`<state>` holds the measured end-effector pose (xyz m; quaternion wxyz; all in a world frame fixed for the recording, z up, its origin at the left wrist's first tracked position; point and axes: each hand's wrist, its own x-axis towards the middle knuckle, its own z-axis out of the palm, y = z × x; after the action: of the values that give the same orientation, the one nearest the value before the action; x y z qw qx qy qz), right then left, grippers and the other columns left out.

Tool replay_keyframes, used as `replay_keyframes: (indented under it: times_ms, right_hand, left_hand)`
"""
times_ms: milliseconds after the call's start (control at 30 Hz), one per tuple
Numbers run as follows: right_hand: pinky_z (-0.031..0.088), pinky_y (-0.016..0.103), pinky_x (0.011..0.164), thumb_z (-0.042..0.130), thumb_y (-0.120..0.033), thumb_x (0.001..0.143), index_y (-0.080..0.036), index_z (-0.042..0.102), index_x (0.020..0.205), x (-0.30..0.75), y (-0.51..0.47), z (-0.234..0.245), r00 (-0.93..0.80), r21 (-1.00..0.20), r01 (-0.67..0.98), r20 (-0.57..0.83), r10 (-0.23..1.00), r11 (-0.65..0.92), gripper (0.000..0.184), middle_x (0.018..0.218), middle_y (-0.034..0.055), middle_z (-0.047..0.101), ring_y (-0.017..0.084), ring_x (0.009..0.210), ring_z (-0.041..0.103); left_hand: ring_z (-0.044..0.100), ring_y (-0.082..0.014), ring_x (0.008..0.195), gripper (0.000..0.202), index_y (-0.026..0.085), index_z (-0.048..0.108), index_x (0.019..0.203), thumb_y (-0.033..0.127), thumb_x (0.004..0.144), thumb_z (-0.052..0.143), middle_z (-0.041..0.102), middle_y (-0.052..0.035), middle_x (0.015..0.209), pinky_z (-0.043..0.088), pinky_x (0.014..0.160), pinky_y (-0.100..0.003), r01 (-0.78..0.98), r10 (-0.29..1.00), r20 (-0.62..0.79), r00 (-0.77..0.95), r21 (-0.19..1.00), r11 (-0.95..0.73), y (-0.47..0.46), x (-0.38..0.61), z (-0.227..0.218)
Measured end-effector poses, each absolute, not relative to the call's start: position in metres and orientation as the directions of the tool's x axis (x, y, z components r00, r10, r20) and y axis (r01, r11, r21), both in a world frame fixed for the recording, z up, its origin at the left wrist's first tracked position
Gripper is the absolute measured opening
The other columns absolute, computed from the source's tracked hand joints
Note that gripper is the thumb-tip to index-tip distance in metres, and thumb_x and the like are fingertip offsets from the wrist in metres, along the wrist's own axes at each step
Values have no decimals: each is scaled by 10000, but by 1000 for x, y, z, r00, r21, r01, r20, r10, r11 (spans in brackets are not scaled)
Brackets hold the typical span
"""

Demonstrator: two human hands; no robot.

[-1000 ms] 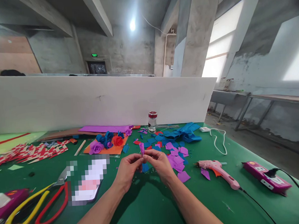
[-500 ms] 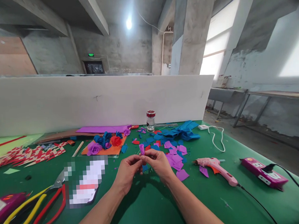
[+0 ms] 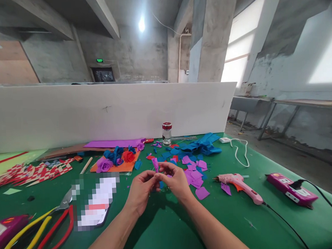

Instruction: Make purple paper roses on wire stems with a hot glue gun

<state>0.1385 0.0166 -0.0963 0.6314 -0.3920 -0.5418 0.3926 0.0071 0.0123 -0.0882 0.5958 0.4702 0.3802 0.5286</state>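
Observation:
My left hand (image 3: 141, 187) and my right hand (image 3: 175, 179) meet above the green table (image 3: 166, 228), fingertips pinched together on a small rolled purple foam piece (image 3: 156, 164) that sticks up between them. Loose purple foam squares (image 3: 197, 175) lie just right of my right hand. Blue foam scraps (image 3: 203, 144) sit farther back. Finished purple, blue and red foam roses (image 3: 116, 158) rest on an orange sheet left of centre.
A pink glue gun (image 3: 238, 182) with its cord lies to the right, beside a purple power strip (image 3: 290, 192). Yellow and red scissors (image 3: 35, 235) lie at the near left next to a blurred-out phone (image 3: 96, 202). A small glass jar (image 3: 167, 133) stands before the white partition (image 3: 98, 111).
The purple piece has tilted slightly left between my fingertips and both hands have shifted a little. The view has drifted slightly upward.

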Motion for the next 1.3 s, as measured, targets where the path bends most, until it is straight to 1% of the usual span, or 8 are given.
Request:
replay_keyframes:
  times_ms: [100,167,333,567,767,1000,1200,1300]
  right_hand:
    - [475,291,701,755,-321,685,-191,743,912,138,13,-96,184,-877,118,479,858,465,262,815,43,695,174,744,585]
    - [474,292,701,740,-303,708,-202,746,875,135,10,-94,208,-848,194,526,824,493,195,808,41,697,173,743,585]
    - [470,299,692,715,-289,750,-227,746,824,129,8,-93,239,-799,306,591,770,518,101,772,29,697,173,720,600]
    - [460,317,741,687,-250,791,-232,750,830,130,7,-96,251,-736,462,643,723,495,75,778,35,701,190,768,613]
    - [455,328,753,671,-261,809,-243,753,881,129,3,-94,240,-703,523,665,708,482,110,808,46,703,202,803,613]
    - [456,325,738,644,-260,832,-248,756,863,127,2,-94,250,-709,530,656,712,466,117,812,49,708,203,802,618]
    - [455,317,734,630,-240,838,-236,757,830,127,1,-94,256,-715,530,648,717,456,127,801,51,703,199,791,617]
    - [454,327,749,659,-282,818,-236,759,876,128,2,-94,241,-730,508,630,738,457,125,829,54,707,207,805,609]
  left_hand:
    - [556,-104,536,317,151,680,691,355,532,864,624,11,611,474,543,-226,-304,991,15,129,952,25,13,7,-88]
    - [563,-108,535,312,153,675,684,348,528,862,622,13,599,482,557,-234,-316,992,25,127,949,17,13,9,-89]
    - [560,-111,522,242,158,677,653,309,546,834,630,14,586,479,559,-240,-284,991,73,112,958,-39,14,15,-91]
    - [564,-119,546,208,163,702,678,320,594,809,643,8,607,488,569,-240,-218,987,138,83,969,-117,12,19,-92]
    - [568,-135,556,223,162,690,653,349,593,798,634,1,595,504,584,-258,-146,989,141,44,980,-133,8,21,-87]
    - [568,-126,554,228,169,700,646,331,547,826,643,14,588,502,578,-243,-152,992,129,16,981,-125,7,22,-86]
    - [558,-118,539,216,165,704,649,313,549,825,626,21,563,495,561,-233,-155,992,121,24,981,-116,6,22,-87]
    - [564,-118,541,198,162,704,650,286,549,820,637,18,573,500,567,-237,-171,992,121,20,978,-116,9,21,-87]
